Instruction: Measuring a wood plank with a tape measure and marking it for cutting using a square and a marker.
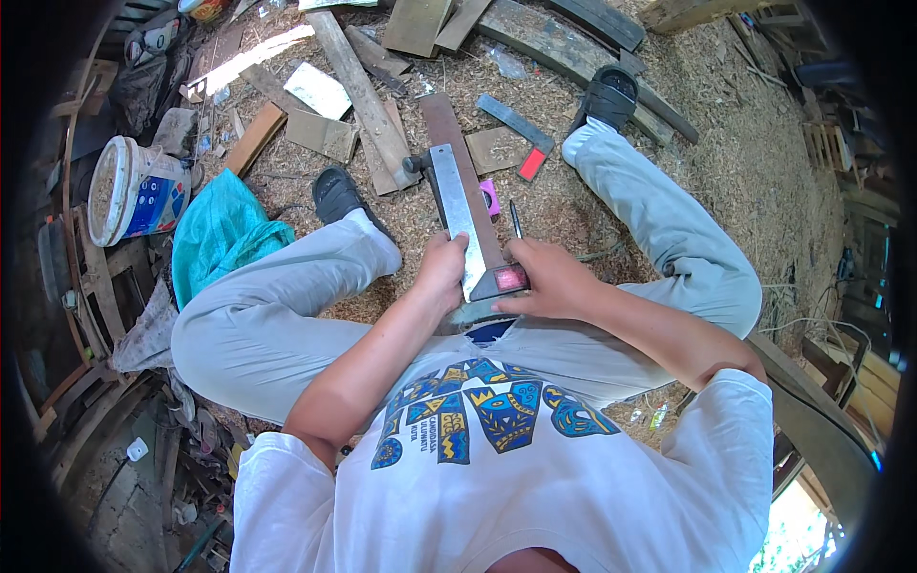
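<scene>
A long brown board (442, 119) runs away from my lap between my legs. Along its left side lies a flat silver metal square (457, 205), its dark stock (489, 284) with a red inset crossing the near end. My left hand (443, 271) is closed on the square's left edge near the stock. My right hand (549, 279) rests at the stock's right side, with a slim dark pencil or pen (516, 220) sticking up from its curled fingers. Left of the board is a dark metal part with a round knob (412, 165). A pink-purple item (489, 197) lies just right of the board.
Wood shavings cover the ground. Planks and offcuts (358, 91) lie ahead, with a grey strip with a red end (516, 122) to the right. A white bucket (119, 191) and a teal sack (224, 234) stand left. A long beam (573, 57) crosses the far right.
</scene>
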The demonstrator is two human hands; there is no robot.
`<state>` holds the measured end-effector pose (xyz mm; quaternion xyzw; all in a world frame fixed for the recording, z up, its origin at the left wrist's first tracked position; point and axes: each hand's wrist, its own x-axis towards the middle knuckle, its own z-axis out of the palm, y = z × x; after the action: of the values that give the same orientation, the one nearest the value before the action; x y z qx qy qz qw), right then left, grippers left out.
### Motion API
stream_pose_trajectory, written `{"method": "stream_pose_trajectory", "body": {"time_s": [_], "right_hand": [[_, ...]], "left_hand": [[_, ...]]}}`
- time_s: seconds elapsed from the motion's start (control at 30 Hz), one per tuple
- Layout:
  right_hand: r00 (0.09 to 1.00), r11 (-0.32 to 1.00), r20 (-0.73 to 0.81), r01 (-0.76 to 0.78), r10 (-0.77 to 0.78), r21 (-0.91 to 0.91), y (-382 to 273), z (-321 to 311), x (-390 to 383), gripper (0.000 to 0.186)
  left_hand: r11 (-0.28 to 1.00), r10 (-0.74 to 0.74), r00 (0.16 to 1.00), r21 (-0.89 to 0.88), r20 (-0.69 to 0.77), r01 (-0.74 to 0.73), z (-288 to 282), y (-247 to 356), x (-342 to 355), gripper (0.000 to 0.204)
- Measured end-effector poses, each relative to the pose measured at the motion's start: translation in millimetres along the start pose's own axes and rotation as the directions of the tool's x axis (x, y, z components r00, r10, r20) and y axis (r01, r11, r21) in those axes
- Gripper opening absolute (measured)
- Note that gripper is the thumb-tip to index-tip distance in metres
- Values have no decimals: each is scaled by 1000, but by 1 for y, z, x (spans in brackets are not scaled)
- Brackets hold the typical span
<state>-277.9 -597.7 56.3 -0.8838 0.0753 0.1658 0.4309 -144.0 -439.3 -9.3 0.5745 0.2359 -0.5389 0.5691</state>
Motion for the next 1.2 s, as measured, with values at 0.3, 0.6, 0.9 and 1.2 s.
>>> {"method": "stream_pose_trajectory", "body": {"time_s": [0.3, 0.6, 0.9, 1.2], "right_hand": [[998, 996, -45, 37, -33, 83, 5, 2, -2, 66], [997, 986, -15, 79, -77, 144, 9, 3, 1, 61], [997, 987, -9, 83, -83, 139, 5, 1, 3, 60], [995, 990, 3, 99, -100, 97, 8, 3, 4, 57]], "left_hand": [[1000, -1, 1000, 5, 28, 1, 3, 3, -2, 34], [1000, -17, 999, -20, 45, 18, 3, 4, 0, 37], [1000, -11, 999, -26, 52, 13, 3, 4, -1, 35], [1000, -18, 997, -17, 81, 19, 8, 12, -13, 34]]}}
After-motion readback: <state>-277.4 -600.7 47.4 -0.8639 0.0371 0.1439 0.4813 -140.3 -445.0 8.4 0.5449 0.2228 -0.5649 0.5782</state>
